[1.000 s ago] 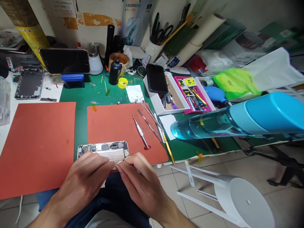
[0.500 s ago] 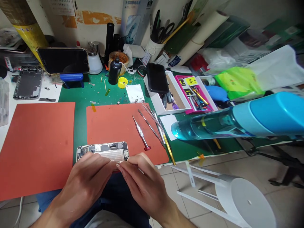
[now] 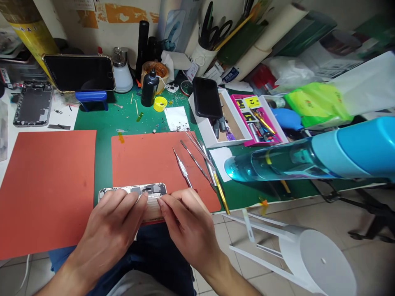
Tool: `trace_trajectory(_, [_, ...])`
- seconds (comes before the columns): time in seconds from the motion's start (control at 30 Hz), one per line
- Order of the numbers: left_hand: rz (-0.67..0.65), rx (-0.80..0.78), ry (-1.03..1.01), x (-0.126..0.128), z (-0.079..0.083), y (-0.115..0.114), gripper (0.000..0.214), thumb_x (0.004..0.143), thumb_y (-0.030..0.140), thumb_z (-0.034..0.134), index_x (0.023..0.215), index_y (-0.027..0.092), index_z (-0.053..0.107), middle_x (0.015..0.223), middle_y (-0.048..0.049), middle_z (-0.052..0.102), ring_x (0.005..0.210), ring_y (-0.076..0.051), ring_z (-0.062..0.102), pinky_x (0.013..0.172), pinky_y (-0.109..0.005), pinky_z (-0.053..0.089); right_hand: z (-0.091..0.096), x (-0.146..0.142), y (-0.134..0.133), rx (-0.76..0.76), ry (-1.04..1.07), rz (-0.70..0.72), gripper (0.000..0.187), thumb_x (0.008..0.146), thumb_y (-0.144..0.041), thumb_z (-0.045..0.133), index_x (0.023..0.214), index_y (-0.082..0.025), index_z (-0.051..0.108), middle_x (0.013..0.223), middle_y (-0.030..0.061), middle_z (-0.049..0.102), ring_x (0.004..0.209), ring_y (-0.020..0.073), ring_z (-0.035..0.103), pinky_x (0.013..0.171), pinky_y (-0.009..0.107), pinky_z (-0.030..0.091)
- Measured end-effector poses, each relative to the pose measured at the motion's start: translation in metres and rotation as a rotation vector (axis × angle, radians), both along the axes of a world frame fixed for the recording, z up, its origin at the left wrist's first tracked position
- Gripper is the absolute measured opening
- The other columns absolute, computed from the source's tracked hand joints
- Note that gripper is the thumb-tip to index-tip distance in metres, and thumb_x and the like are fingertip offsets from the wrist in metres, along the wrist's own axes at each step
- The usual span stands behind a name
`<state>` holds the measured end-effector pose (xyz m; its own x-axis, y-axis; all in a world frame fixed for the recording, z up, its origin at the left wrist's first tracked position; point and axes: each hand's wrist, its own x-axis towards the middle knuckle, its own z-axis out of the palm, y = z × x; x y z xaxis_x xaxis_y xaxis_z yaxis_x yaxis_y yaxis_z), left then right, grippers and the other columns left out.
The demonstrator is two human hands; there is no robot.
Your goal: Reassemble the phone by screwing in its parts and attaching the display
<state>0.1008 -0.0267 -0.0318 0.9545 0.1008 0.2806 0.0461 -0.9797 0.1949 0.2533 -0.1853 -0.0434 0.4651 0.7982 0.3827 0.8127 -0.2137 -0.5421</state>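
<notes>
An opened phone body (image 3: 135, 191) with its circuit parts exposed lies at the near edge of the smaller red mat (image 3: 154, 162). My left hand (image 3: 115, 222) rests on its left and middle, fingers curled down onto the inside. My right hand (image 3: 182, 222) comes from the right, fingers pinched together at the phone's right half. The fingertips of both hands almost meet over the phone. Whatever the right fingers pinch is too small to name.
Metal pry tools (image 3: 194, 162) lie on the mat's right side. A larger red mat (image 3: 46, 181) lies to the left. A phone on a blue stand (image 3: 78, 74), a black bottle (image 3: 149, 88), parts trays (image 3: 243, 119) and a blue cylinder (image 3: 324, 154) crowd the bench. A white stool (image 3: 308, 259) stands at the right.
Both hands have slid a little farther up onto the phone, covering more of it. The camera view has shifted slightly downward.
</notes>
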Motion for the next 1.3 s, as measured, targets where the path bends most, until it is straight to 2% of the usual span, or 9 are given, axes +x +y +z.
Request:
trace_trajectory(0.2, [0.001, 0.054, 0.032, 0.000, 0.001, -0.001, 0.036, 0.105, 0.001, 0.052, 0.139, 0.005, 0.061, 0.109, -0.0124, 0.069, 0.096, -0.030, 0.055, 0.085, -0.048, 0.045, -0.001, -0.001, 0.001, 0.034, -0.046, -0.012, 0.016, 0.105, -0.006, 0.063, 0.109, -0.022, 0.068, 0.085, 0.0030, 0.065, 0.076, 0.0187, 0.057, 0.069, 0.035, 0.045])
trace_trajectory(0.4, [-0.020, 0.135, 0.049, 0.001, 0.002, -0.001, 0.037, 0.106, 0.002, 0.048, 0.139, 0.006, 0.062, 0.104, -0.0107, 0.067, 0.094, -0.030, 0.057, 0.091, -0.051, 0.046, -0.001, -0.002, 0.001, 0.051, -0.067, -0.016, 0.018, 0.104, -0.006, 0.063, 0.112, -0.022, 0.069, 0.086, 0.0026, 0.066, 0.075, 0.0181, 0.059, 0.065, 0.035, 0.044])
trace_trajectory(0.63, [-0.005, 0.081, -0.038, 0.010, 0.005, -0.001, 0.025, 0.105, 0.000, 0.050, 0.125, 0.008, 0.064, 0.093, -0.0067, 0.064, 0.085, -0.025, 0.052, 0.079, -0.043, 0.042, -0.001, -0.001, 0.001, 0.045, -0.100, -0.011, 0.018, 0.104, -0.008, 0.064, 0.114, -0.022, 0.069, 0.085, 0.0030, 0.065, 0.075, 0.0186, 0.057, 0.067, 0.036, 0.045])
trace_trajectory(0.77, [0.000, 0.039, -0.055, 0.015, 0.007, 0.001, 0.018, 0.106, 0.001, 0.051, 0.109, 0.011, 0.065, 0.086, -0.0045, 0.058, 0.080, -0.022, 0.046, 0.071, -0.040, 0.035, -0.003, -0.002, 0.001, 0.049, -0.088, -0.002, 0.019, 0.104, -0.007, 0.064, 0.116, -0.022, 0.069, 0.086, 0.0034, 0.064, 0.076, 0.0190, 0.057, 0.068, 0.035, 0.045])
trace_trajectory(0.87, [-0.009, 0.021, -0.039, 0.018, 0.010, 0.002, 0.021, 0.106, 0.002, 0.049, 0.099, 0.014, 0.064, 0.082, -0.0042, 0.055, 0.076, -0.022, 0.041, 0.068, -0.040, 0.030, -0.003, -0.002, 0.000, 0.042, -0.088, 0.000, 0.023, 0.104, -0.007, 0.063, 0.119, -0.024, 0.068, 0.087, 0.0030, 0.065, 0.077, 0.0191, 0.057, 0.069, 0.035, 0.046])
trace_trajectory(1.03, [-0.015, -0.021, -0.019, 0.020, 0.012, 0.004, 0.019, 0.107, 0.006, 0.051, 0.096, 0.015, 0.063, 0.084, -0.0042, 0.058, 0.077, -0.022, 0.043, 0.068, -0.040, 0.029, -0.005, -0.003, 0.000, 0.039, -0.088, 0.003, 0.022, 0.103, -0.006, 0.063, 0.119, -0.021, 0.068, 0.088, 0.0045, 0.066, 0.079, 0.0198, 0.057, 0.070, 0.036, 0.045])
trace_trajectory(1.3, [-0.010, 0.056, -0.045, 0.022, 0.009, 0.003, 0.020, 0.106, 0.006, 0.051, 0.094, 0.016, 0.064, 0.079, -0.0033, 0.055, 0.074, -0.023, 0.041, 0.067, -0.040, 0.027, -0.006, -0.002, 0.002, 0.059, -0.087, -0.022, 0.020, 0.104, -0.006, 0.061, 0.114, -0.022, 0.069, 0.085, 0.0030, 0.064, 0.078, 0.0190, 0.056, 0.070, 0.035, 0.044])
